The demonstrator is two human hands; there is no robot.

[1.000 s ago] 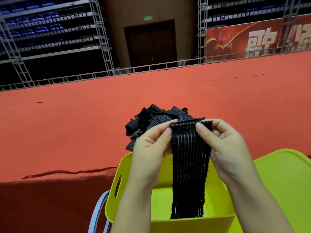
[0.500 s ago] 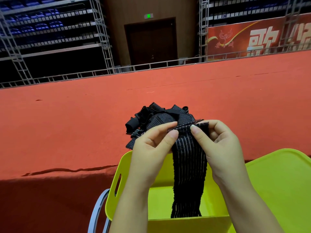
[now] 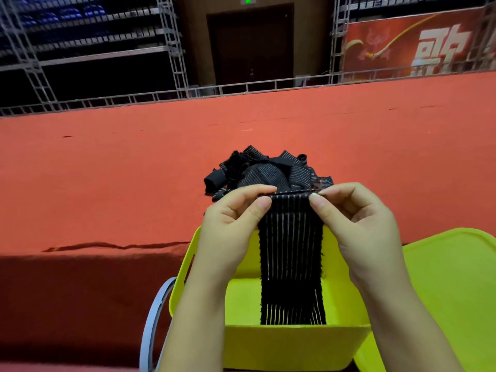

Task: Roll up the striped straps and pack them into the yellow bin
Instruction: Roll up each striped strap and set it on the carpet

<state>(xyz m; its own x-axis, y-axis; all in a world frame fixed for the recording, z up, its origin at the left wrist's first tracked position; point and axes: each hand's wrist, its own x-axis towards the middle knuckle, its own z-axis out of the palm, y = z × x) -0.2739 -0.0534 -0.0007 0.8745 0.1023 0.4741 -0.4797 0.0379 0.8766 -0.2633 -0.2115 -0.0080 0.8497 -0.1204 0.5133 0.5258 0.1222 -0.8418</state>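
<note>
Left hand: our left hand (image 3: 230,226) pinches the top left corner of the strap between thumb and forefinger, the other fingers curled below.
Strap in hand: the striped strap (image 3: 291,253) hangs flat from its top edge, held between both hands above the yellow bin, its lower end reaching down inside the bin.
Right hand: our right hand (image 3: 359,226) pinches the top right corner in the same way, so the top edge runs taut and level between the two pinches.
How it handles: we judge the strap light, soft and limp, a ribbed woven band that hangs under its own weight and shows frayed side edges; it should not slip, but a roll may spring loose unless we keep it tight.
Where to hold: we would keep to the two top corners and turn the top edge over on itself, rolling downward.
Pile: the remaining straps (image 3: 268,170) lie in a loose tangle on the red carpeted surface (image 3: 107,170), just behind our hands.
Bin: the yellow bin (image 3: 292,347) sits below our hands; the floor we can see holds only the hanging strap end, with no rolls visible.
Lid: a yellow lid (image 3: 451,291) lies just right of the bin.
</note>
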